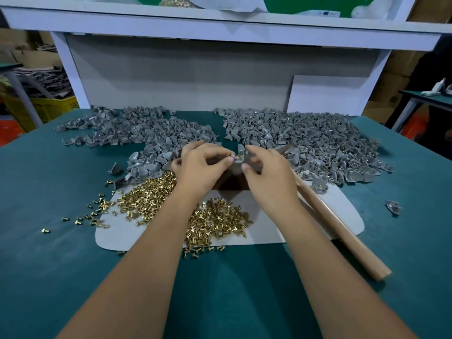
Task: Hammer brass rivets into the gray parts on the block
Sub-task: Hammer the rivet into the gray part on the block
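Left hand (199,167): raised over the middle of the desk, thumb and forefinger pinched on a small brass rivet (232,156) at the top of the part.
Right hand (266,170): just beside the left, fingers curled, thumb and fingertips gripping the small gray moulded plastic part (240,152) from the right side.
Gray part in hand: held between the two hands, above the dark brown block (231,182), whose face shows in shadow beneath the wrists; whether the part touches the block I cannot tell.
Block: stands at the far edge of the white rounded cardboard sheet (342,214), mostly hidden by both hands.
Loose brass rivets (220,221): a wide heap on the white sheet under the forearms, with stragglers spilled left onto the teal desk (61,265).
Left gray pile (132,133): a spread of gray parts at the far left of the desk, reaching down to the rivets.
Right gray pile (313,143): a larger heap at the far right, several pieces showing a brass dot.
Wooden hammer handle (342,231): lies slanting on the desk right of the right forearm, its near end toward the person, its head hidden behind the right hand.
Stray gray piece (393,207): alone on the desk, well apart to the right.
Behind: a white shelf frame (220,28) over a gray back panel (186,77).
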